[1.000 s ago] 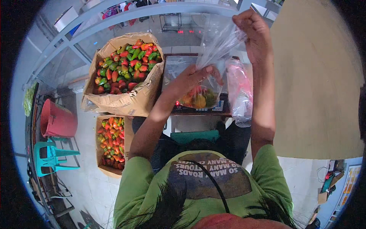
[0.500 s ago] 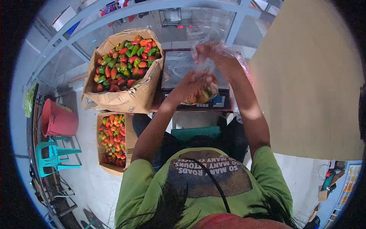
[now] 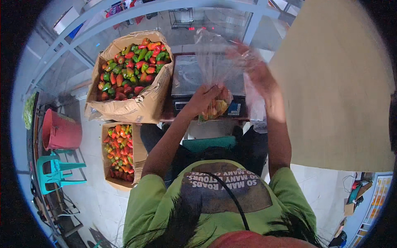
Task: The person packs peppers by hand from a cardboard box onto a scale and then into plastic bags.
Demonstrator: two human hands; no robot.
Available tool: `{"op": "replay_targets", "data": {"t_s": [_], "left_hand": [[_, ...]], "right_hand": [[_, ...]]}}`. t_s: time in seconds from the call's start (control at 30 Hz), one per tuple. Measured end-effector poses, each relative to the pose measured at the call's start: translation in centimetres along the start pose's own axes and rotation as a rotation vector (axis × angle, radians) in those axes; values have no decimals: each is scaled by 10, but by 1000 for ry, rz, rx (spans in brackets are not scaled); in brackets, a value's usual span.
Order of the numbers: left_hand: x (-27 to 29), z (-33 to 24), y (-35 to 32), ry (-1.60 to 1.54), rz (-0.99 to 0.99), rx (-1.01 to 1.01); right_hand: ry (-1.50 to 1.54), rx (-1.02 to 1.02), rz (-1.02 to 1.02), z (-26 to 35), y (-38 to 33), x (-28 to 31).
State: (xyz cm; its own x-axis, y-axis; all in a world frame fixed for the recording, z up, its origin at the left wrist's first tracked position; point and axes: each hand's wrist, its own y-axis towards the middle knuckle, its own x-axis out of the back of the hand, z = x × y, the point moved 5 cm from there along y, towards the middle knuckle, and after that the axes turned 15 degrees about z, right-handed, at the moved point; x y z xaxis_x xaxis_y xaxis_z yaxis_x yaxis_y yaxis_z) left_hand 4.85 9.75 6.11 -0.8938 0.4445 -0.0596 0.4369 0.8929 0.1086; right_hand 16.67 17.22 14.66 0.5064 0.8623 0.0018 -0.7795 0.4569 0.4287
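Observation:
My left hand point(image 3: 206, 97) is closed around the gathered neck of a clear plastic bag point(image 3: 211, 56). Red, orange and green peppers point(image 3: 217, 109) fill the bag's lower part, which hangs over the near edge of a digital scale point(image 3: 185, 76) with a metal platform. Above the fist, the bag's loose top stands up and spreads out. Beside that top, on the right, is my right hand point(image 3: 253, 64); motion smears its fingers, and whether they touch the plastic is unclear.
A large open cardboard box point(image 3: 124, 110) of peppers stands left of the scale, a smaller one point(image 3: 138, 155) on the floor below it. Clear plastic point(image 3: 258, 111) lies at the scale's right. A tan board point(image 3: 335, 95) rises further right. At far left are a red bin point(image 3: 64, 130) and a turquoise chair point(image 3: 51, 171).
My right hand has moved away from the bag's top, to the right. My left hand keeps its hold on the neck; the filled part has shifted slightly nearer and the loose top has spread.

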Motion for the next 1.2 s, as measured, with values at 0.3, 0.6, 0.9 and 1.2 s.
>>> {"op": "replay_targets", "data": {"t_s": [0.3,0.6,0.9,1.2], "left_hand": [[3,-4,-5,439,-148,-114],[8,33,5,156,-46,10],[17,30,3,138,-86,-127],[15,44,-3,64,-36,-57]], "right_hand": [[-343,-401,-31,-51,-3,-51],[465,80,-36,-15,20,-4],[224,99,-351,22,-14,4],[-111,168,-303,57,-14,41]]}}
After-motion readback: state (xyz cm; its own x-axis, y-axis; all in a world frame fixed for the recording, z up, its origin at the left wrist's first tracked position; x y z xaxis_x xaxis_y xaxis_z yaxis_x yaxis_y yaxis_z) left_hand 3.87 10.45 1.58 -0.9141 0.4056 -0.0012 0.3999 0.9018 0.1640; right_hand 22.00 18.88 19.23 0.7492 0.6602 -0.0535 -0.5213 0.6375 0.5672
